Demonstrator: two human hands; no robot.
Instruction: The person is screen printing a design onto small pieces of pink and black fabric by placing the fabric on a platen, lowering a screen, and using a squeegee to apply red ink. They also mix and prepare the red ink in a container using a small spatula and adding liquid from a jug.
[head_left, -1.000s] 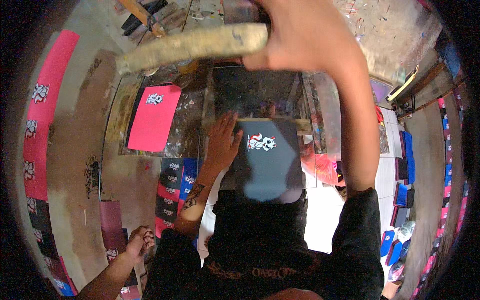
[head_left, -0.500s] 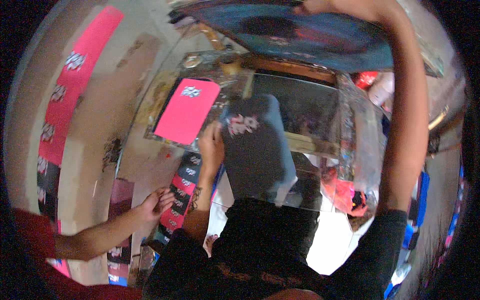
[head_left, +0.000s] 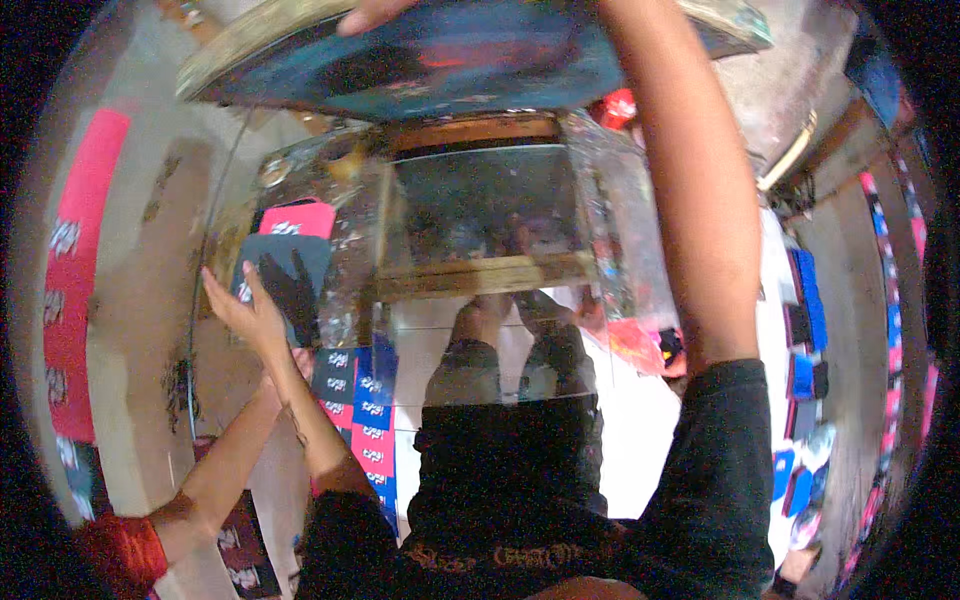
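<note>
My left hand [head_left: 250, 315] is open, its fingers spread beside a dark grey flat piece with a white print [head_left: 300, 265]. That piece lies over a bright pink piece [head_left: 300, 215], whose far end still shows. Across the top stands a raised screen-printing frame [head_left: 460, 75] with a blue-stained mesh. My right hand [head_left: 375, 14] is at the frame's upper edge, closed on it; most of the hand is cut off by the picture's rim. Below the frame is a glass-topped printing table [head_left: 490, 200], its pane reflecting my legs.
A co-worker's hand [head_left: 285, 370] reaches in from the left, by my left wrist. Rows of printed pink, grey and blue pieces [head_left: 372, 435] lie beside the table. A pink strip [head_left: 80, 250] runs along the far left. Blue pieces [head_left: 800, 300] and a red plastic bag [head_left: 640, 345] are at right.
My left hand has carried the grey piece left off the glass, laid it over the pink piece and let go. The view has shifted right; the co-worker's hand is nearer the stack.
</note>
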